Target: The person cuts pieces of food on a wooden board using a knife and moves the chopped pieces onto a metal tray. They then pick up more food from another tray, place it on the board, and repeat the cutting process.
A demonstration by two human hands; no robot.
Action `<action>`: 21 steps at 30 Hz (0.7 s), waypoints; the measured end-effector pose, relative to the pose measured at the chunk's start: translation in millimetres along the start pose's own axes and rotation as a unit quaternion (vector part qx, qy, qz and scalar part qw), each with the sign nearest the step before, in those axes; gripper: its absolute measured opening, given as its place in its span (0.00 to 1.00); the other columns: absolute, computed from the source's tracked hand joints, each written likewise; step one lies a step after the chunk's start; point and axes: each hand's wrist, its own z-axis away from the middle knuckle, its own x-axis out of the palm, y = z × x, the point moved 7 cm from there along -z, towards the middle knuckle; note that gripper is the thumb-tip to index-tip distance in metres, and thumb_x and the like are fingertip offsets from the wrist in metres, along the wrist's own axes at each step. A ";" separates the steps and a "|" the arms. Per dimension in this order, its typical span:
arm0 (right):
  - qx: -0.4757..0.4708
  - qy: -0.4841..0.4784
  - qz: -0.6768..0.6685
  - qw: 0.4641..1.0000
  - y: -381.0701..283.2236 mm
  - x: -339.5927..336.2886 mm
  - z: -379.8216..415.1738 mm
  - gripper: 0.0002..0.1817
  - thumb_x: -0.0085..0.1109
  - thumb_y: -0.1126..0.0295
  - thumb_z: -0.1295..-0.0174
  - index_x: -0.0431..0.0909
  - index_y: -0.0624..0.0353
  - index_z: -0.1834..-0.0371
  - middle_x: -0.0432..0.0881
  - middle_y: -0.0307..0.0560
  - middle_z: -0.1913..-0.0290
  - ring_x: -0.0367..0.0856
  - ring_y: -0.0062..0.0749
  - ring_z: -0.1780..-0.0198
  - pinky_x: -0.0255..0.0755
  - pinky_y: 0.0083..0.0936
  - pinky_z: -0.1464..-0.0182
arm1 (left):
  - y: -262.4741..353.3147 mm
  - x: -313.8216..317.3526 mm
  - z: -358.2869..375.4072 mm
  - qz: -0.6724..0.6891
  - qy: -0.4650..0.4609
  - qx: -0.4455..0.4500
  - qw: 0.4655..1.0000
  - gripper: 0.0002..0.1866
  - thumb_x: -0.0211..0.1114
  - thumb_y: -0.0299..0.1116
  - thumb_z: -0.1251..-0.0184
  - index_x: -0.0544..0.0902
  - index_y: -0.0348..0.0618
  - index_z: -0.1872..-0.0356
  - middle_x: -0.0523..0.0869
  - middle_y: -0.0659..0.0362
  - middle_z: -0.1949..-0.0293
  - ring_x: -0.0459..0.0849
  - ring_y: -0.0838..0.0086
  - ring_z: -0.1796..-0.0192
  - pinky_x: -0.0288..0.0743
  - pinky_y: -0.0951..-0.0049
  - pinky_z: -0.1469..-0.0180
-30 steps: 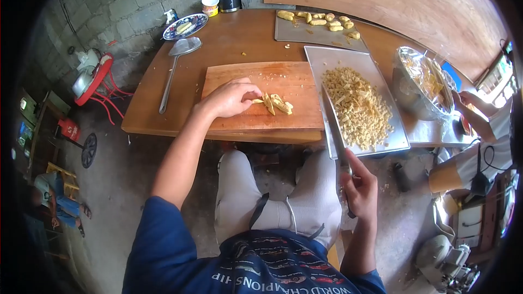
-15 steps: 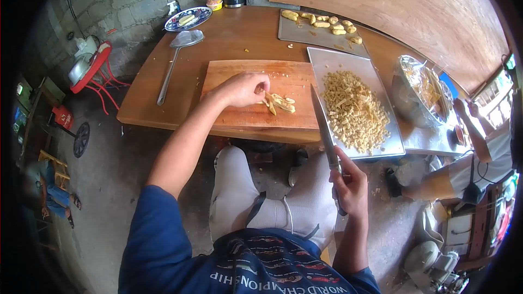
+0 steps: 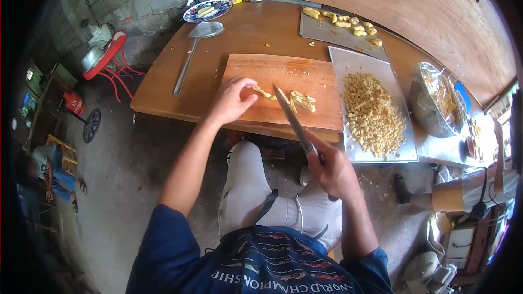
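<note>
My left hand (image 3: 233, 101) rests at the left part of a wooden cutting board (image 3: 245, 65), thumb and forefinger apart at the end of a thin yellowish strip (image 3: 262, 92). More soft, banana-like yellowish strips (image 3: 303, 102) lie in a loose pile further right on the board. My right hand (image 3: 333, 170) is closed around the handle of a long knife (image 3: 295, 122). Its blade slants up and left over the board, with the tip close to the strips. Small crumbs dot the board's far part.
Right of the board, a metal tray (image 3: 340, 60) bears a heap of chopped yellowish bits (image 3: 373, 114). Behind it, a second tray (image 3: 316, 30) carries whole yellowish pieces. A foil-lined metal pot (image 3: 430, 100), a skimmer (image 3: 190, 60) and a patterned plate (image 3: 190, 16) stand around. One person is at the far right.
My left hand has moved left and spread its fingers, with a strip now laid out beside it. The knife has swung from beside the board to over the strips.
</note>
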 end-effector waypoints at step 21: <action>0.024 -0.017 0.057 0.998 -25.5 9.6 -24.0 0.31 0.63 0.69 0.26 0.80 0.51 0.18 0.89 0.68 0.68 0.93 0.67 0.59 0.83 0.56 0.51 | 34.7 3.3 21.9 -0.023 0.045 -0.007 0.999 0.21 0.82 0.36 0.31 0.84 0.47 0.42 0.87 0.55 0.44 0.84 0.56 0.33 0.78 0.55 0.30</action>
